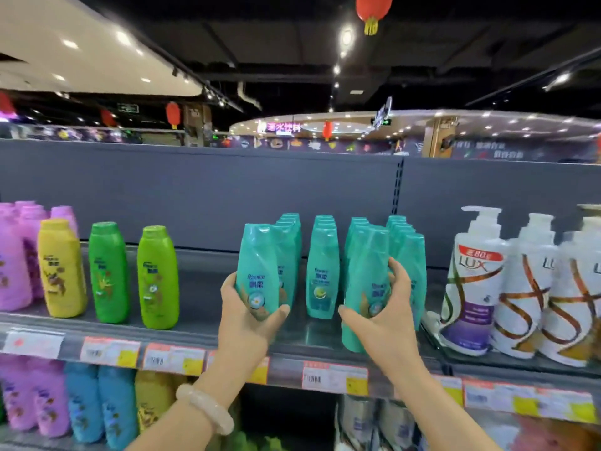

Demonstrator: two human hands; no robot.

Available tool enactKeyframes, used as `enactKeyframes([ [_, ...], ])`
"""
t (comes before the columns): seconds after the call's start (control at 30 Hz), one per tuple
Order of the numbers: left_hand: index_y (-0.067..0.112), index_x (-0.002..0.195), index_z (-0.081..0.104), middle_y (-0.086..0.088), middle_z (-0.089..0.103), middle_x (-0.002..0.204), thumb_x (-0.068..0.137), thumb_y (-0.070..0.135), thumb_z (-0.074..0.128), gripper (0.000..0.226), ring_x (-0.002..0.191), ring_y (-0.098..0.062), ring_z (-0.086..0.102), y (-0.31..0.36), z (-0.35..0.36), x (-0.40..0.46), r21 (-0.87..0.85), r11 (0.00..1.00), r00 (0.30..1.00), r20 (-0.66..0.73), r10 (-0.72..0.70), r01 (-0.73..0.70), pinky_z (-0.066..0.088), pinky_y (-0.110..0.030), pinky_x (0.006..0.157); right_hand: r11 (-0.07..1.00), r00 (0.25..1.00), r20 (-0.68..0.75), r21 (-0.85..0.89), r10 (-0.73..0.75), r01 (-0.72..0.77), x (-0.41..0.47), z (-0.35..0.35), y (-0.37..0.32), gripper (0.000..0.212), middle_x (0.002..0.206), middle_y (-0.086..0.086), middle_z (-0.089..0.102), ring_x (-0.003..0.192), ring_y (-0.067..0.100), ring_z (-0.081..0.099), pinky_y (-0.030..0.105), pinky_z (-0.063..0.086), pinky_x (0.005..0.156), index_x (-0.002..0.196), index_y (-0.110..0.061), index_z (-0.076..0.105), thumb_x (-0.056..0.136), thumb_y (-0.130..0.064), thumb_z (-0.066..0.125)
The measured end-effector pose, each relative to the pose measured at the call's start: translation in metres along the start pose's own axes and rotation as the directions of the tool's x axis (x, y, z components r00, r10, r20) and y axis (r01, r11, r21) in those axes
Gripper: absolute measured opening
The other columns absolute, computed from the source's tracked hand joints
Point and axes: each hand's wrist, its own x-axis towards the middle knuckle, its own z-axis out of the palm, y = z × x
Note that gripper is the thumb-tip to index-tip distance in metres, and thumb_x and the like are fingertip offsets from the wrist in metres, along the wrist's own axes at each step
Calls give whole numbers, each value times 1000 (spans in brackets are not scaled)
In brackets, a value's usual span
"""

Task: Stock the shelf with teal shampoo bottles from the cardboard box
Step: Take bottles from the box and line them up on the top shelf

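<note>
My left hand (247, 323) grips the lower part of an upright teal shampoo bottle (257, 265), held in front of the leftmost teal row. My right hand (387, 314) holds a second teal bottle (364, 288) by its lower half, in front of the third row, its base near the shelf's front edge. Behind them several teal bottles (322, 271) stand in rows running to the back of the grey shelf (201, 288). The cardboard box is out of view.
Left of the teal rows stand green bottles (156, 278), a yellow bottle (61, 268) and purple ones (16, 255). White pump bottles (471, 281) crowd the right. Price tags (335, 377) line the shelf edge. More bottles fill the shelf below (84, 402).
</note>
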Motion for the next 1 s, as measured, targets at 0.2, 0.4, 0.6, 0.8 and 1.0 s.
enactKeyframes([
  [0.2, 22, 114, 27, 10, 53, 98, 71, -4, 75, 69, 86, 1, 58, -15, 1, 25, 48, 999, 999, -42, -14, 16, 48, -17, 72, 999, 996, 86, 38, 11, -15, 17, 37, 13, 99, 125, -27, 38, 105, -18, 44, 1, 38, 84, 144, -33, 15, 72, -4, 76],
  [0.4, 22, 117, 29, -2, 55, 110, 70, 8, 78, 69, 94, -13, 59, -31, 11, 47, 202, 975, 993, 63, -105, 90, 50, -31, 87, 998, 994, 91, 12, 68, -69, 14, 63, 37, 96, 139, -13, 35, 122, 3, 41, 4, 40, 86, 142, -35, 17, 72, -3, 75],
  [0.6, 33, 110, 26, -4, 48, 119, 57, 34, 76, 73, 109, -19, 54, -40, 5, 52, 345, 928, 954, 205, -219, 139, 49, -40, 95, 987, 992, 95, -145, 80, -66, 11, 62, 31, 102, 127, -16, 27, 112, -3, 33, 0, 37, 86, 144, -33, 13, 70, -14, 80],
  [0.8, 18, 123, 41, 2, 62, 115, 85, 13, 65, 46, 103, -11, 59, -36, -17, 54, 382, 922, 879, 414, -234, 65, 44, -21, 90, 945, 979, 127, -305, 158, -113, 6, 54, 31, 95, 135, -8, 27, 128, 11, 32, 27, 29, 106, 142, -29, 15, 72, -27, 78],
  [1.0, 22, 124, 43, 9, 58, 112, 83, 18, 68, 48, 97, -6, 54, -36, -10, 56, 422, 906, 902, 380, -208, 31, 38, -18, 85, 933, 982, 100, -339, 161, -119, 4, 57, 27, 92, 136, -6, 28, 119, 10, 36, 25, 30, 101, 142, -29, 16, 73, -28, 77],
])
